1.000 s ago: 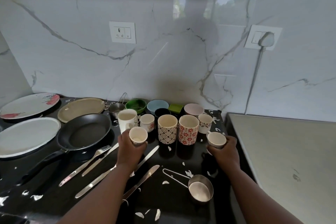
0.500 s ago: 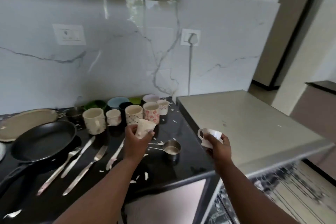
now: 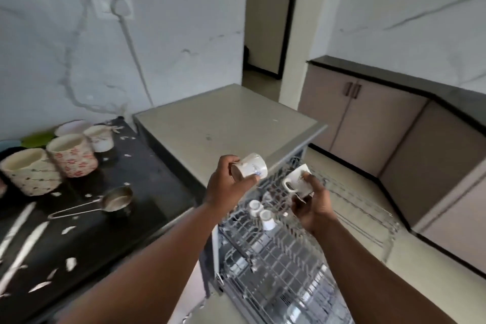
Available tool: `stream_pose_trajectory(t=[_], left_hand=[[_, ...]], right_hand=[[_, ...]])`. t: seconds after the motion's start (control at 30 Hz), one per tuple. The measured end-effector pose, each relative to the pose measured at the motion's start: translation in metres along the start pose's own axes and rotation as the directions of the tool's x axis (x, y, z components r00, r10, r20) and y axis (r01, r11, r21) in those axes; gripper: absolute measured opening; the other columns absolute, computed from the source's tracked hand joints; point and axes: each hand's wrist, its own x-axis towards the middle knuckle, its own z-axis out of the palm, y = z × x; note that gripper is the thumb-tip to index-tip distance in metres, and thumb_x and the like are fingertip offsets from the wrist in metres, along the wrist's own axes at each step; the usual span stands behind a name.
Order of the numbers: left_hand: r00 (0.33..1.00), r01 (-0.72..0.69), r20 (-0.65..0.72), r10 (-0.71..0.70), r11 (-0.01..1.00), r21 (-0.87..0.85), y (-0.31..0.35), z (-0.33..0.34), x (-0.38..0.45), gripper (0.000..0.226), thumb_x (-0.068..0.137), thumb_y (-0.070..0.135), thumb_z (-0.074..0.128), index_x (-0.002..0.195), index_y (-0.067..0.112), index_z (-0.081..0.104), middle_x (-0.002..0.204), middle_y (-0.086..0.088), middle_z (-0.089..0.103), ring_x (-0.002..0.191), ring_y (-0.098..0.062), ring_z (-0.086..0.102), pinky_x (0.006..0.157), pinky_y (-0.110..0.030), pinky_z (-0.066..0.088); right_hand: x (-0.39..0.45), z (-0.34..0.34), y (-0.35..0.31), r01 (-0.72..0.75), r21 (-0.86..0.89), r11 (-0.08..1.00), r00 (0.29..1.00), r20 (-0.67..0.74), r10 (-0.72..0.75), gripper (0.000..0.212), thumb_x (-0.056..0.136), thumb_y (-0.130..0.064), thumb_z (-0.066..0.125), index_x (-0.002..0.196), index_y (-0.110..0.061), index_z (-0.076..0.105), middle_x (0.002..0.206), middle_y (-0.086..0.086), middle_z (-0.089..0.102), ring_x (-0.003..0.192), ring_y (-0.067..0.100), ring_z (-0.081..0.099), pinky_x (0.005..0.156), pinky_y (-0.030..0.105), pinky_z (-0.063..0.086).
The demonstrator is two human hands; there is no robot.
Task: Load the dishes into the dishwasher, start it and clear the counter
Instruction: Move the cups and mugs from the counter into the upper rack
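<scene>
My left hand (image 3: 226, 187) grips a small white cup (image 3: 251, 168), tipped on its side, above the left edge of the pulled-out wire rack (image 3: 289, 252) of the dishwasher. My right hand (image 3: 313, 205) holds a second small white cup (image 3: 297, 181), tilted with its handle to the left, over the same rack. Two small white cups (image 3: 260, 213) stand upside down in the rack below my hands. The dishwasher's grey top (image 3: 223, 118) lies just behind.
On the black counter (image 3: 157, 184) to the left stand patterned mugs (image 3: 71, 152), a small steel saucepan with a long handle (image 3: 115, 200), knives (image 3: 21, 250) and scattered white scraps. Beige cabinets (image 3: 368, 123) and a doorway (image 3: 265, 16) lie to the right.
I have turned right from the counter to the open dishwasher. Both hands carried their cups from over the counter to above the pulled-out rack and tipped them over.
</scene>
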Motion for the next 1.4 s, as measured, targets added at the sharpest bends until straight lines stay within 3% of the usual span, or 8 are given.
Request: stream_pose_trajectory(t=[0.27,0.4,0.57,0.67,0.83,1.07,1.27,1.4], left_hand=[[0.939,0.057,0.299,-0.169,0.935,0.35,-0.033,0.148,0.008,0.06,0.069,0.032,0.085,0.116,0.018,0.05,0.103,-0.005,0.063,0.087,-0.026,0.062,0.068,-0.028,0.046],[0.86,0.122,0.374,-0.346,0.852,0.509,-0.066,0.171,0.009,0.053,0.073,0.026,0.079,0.116,0.02,0.049,0.105,-0.008,0.062,0.083,-0.025,0.064,0.069,-0.037,0.056],[0.789,0.168,0.362,-0.496,0.741,0.65,-0.106,0.182,0.009,0.056,0.077,0.028,0.073,0.125,0.019,0.045,0.117,-0.006,0.058,0.095,-0.021,0.057,0.072,-0.028,0.044],[0.762,0.165,0.353,-0.543,0.689,0.706,-0.13,0.195,0.015,0.061,0.079,0.031,0.07,0.131,0.019,0.041,0.122,-0.006,0.054,0.105,-0.024,0.055,0.076,-0.029,0.042],[0.749,0.057,0.437,-0.498,0.706,0.706,-0.164,0.216,0.028,0.062,0.079,0.031,0.073,0.131,0.013,0.044,0.121,-0.01,0.052,0.106,-0.027,0.056,0.085,-0.035,0.051],[0.731,-0.135,0.566,-0.38,0.733,0.666,-0.194,0.243,0.045,0.06,0.078,0.04,0.076,0.126,0.018,0.046,0.113,-0.002,0.053,0.081,-0.01,0.053,0.053,-0.012,0.033],[0.726,-0.185,0.612,-0.314,0.768,0.613,-0.208,0.26,0.056,0.057,0.076,0.041,0.077,0.121,0.016,0.051,0.114,-0.004,0.054,0.095,-0.021,0.058,0.074,-0.037,0.056],[0.782,-0.185,0.573,-0.247,0.785,0.591,-0.21,0.254,0.062,0.057,0.074,0.049,0.075,0.116,0.019,0.052,0.107,-0.001,0.054,0.087,-0.018,0.058,0.069,-0.035,0.055]], right_hand=[[0.079,-0.149,-0.042,-0.128,-0.254,0.959,0.98,-0.183,0.082,0.041,0.081,-0.021,0.076,0.114,-0.006,0.057,0.094,0.018,0.067,0.055,0.022,0.056,0.044,0.025,0.047],[0.11,-0.195,-0.022,-0.168,-0.58,0.797,0.968,-0.249,0.023,0.062,0.075,-0.02,0.083,0.12,-0.008,0.043,0.106,0.02,0.06,0.061,0.024,0.06,0.048,0.029,0.05],[0.133,-0.213,0.019,-0.173,-0.793,0.584,0.984,-0.157,0.079,0.061,0.073,-0.016,0.084,0.117,-0.016,0.041,0.113,0.015,0.055,0.078,0.026,0.064,0.051,0.03,0.054],[0.15,-0.209,0.041,-0.16,-0.866,0.474,0.987,-0.131,0.094,0.06,0.072,-0.027,0.083,0.114,-0.025,0.039,0.109,0.009,0.057,0.077,0.019,0.062,0.043,0.018,0.044],[0.172,-0.2,0.067,-0.096,-0.949,0.301,0.993,-0.071,0.094,0.064,0.075,-0.035,0.078,0.124,-0.027,0.037,0.109,0.004,0.048,0.082,0.018,0.057,0.043,0.013,0.041],[0.195,-0.186,0.095,-0.142,-0.967,0.213,0.989,-0.131,0.067,0.07,0.075,-0.031,0.079,0.126,-0.027,0.031,0.119,0.006,0.048,0.097,0.027,0.061,0.079,0.036,0.058],[0.202,-0.182,0.118,-0.128,-0.976,0.175,0.992,-0.123,0.039,0.067,0.077,-0.03,0.077,0.121,-0.025,0.027,0.12,0.007,0.046,0.097,0.025,0.058,0.083,0.031,0.055],[0.205,-0.178,0.122,-0.118,-0.972,0.204,0.993,-0.113,0.036,0.066,0.078,-0.029,0.076,0.121,-0.027,0.026,0.119,0.007,0.044,0.097,0.025,0.059,0.085,0.035,0.057]])
